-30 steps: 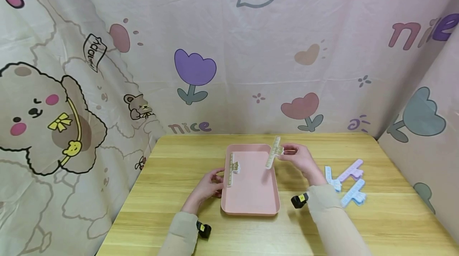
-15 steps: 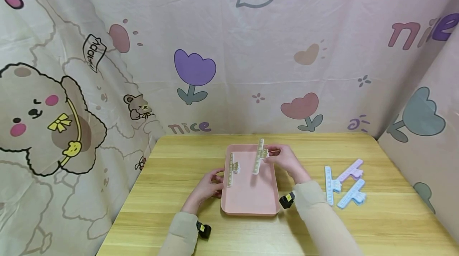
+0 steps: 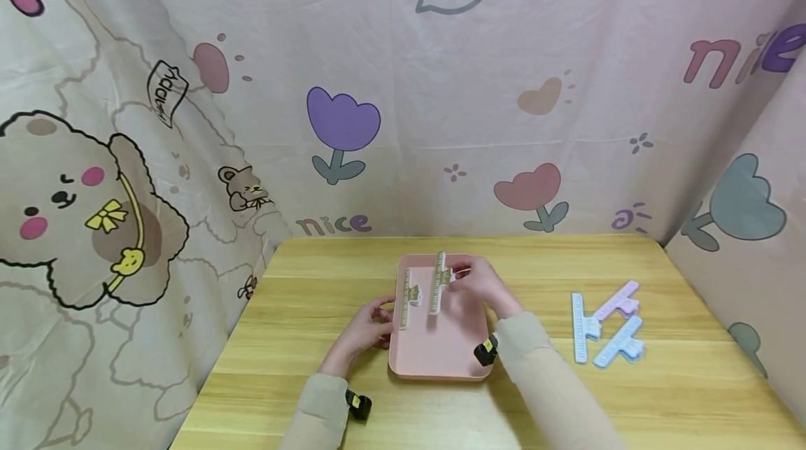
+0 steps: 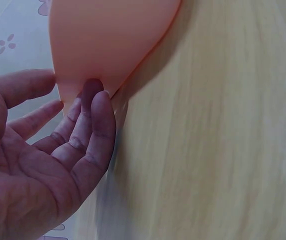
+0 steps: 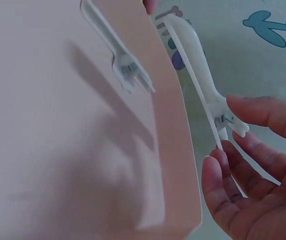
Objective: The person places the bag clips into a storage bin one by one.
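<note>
My right hand (image 3: 480, 283) pinches a long clear clip (image 3: 437, 290) with gold ruler-like markings by its handle, over the upper middle of the pink tray (image 3: 441, 360). Seen from the right wrist, thumb and fingers meet at the sprung handle of this clip (image 5: 195, 62), its long bar tilted beside the tray wall. A matching clip (image 3: 405, 306) lies inside the tray along its left side. At the tray's left edge rests my left hand (image 3: 365, 327). In the left wrist view its loosely bent fingers (image 4: 103, 122) touch the outer wall.
On the wooden table (image 3: 283, 366) to the right lie two light blue clips, one upright in view (image 3: 578, 331) and one slanted (image 3: 613, 346), plus a purple clip (image 3: 613, 303) near them. A printed curtain (image 3: 409, 86) hangs behind the table.
My right hand has carried the clear clip leftward from beyond the tray's right rim to over its middle, close to the other clip. My left hand and the tray stay put.
</note>
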Demonstrator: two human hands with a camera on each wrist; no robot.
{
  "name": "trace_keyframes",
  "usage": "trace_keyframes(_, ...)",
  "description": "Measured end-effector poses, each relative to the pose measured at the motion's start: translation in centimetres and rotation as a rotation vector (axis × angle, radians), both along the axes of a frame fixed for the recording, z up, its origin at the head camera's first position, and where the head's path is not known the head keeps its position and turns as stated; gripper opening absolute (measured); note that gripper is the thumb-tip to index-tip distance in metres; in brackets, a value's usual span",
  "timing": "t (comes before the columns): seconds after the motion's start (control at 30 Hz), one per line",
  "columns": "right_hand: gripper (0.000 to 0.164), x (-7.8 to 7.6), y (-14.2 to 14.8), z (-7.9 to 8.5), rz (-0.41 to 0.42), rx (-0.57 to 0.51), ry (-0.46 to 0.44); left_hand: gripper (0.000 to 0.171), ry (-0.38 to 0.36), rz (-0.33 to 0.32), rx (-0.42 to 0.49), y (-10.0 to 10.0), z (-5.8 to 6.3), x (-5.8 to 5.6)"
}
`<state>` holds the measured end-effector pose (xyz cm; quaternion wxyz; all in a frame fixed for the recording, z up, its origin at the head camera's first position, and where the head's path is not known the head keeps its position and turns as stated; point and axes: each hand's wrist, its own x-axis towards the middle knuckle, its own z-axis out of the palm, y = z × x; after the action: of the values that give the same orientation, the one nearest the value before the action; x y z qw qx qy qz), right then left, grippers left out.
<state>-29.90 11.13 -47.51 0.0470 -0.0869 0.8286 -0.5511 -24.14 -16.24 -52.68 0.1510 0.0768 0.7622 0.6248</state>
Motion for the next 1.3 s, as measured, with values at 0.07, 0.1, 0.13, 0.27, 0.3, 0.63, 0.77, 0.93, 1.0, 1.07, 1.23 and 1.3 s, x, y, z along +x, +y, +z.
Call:
trace_keyframes(0.07,0.048,-0.1,-0.4,-0.1,0.010,0.000,0.005,0.063,-0.005,0.000,-0.003,-0.1,-0.1,0.0)
trace_keyframes(0.1,0.048,-0.1,-0.7,-0.1,0.015,-0.003,0.008,0.063,-0.006,-0.002,-0.005,-0.1,-0.1,0.0)
trace_keyframes(0.13,0.048,-0.1,-0.9,-0.2,0.018,-0.006,0.011,0.063,-0.006,-0.004,-0.006,-0.1,-0.1,0.0)
trace_keyframes(0.27,0.046,-0.2,-1.7,-0.4,0.022,-0.034,0.013,0.064,-0.010,-0.003,-0.004,-0.1,-0.1,0.0)
trace_keyframes(0.3,0.046,-0.2,-1.8,-0.5,0.022,-0.045,0.006,0.064,-0.010,-0.001,-0.004,-0.1,-0.1,0.0)
trace_keyframes(0.63,0.040,-1.0,-2.8,-1.7,-0.011,-0.047,-0.007,0.062,-0.004,-0.008,-0.001,0.1,0.9,0.4)
trace_keyframes(0.77,0.038,-1.1,-2.9,-2.2,-0.010,-0.049,0.034,0.062,-0.008,-0.018,0.005,0.2,1.5,0.7)
trace_keyframes(0.93,0.038,-1.2,-3.1,-2.7,-0.023,-0.027,0.072,0.062,0.004,-0.003,0.005,0.1,0.6,0.3)
trace_keyframes(1.0,0.038,-1.2,-3.2,-2.8,-0.034,0.007,0.041,0.063,0.004,0.004,0.003,0.0,0.3,0.2)
trace_keyframes(1.07,0.040,-1.1,-3.3,-2.8,-0.036,0.056,0.006,0.064,0.008,0.003,0.000,0.0,0.0,0.0)
trace_keyframes(1.23,0.042,-1.1,-3.3,-2.9,-0.041,0.135,-0.059,0.064,0.006,0.001,-0.007,-0.1,-0.2,-0.1)
trace_keyframes(1.3,0.042,-1.0,-3.4,-3.1,-0.043,0.134,-0.074,0.064,0.001,0.005,-0.009,-0.1,-0.2,-0.1)
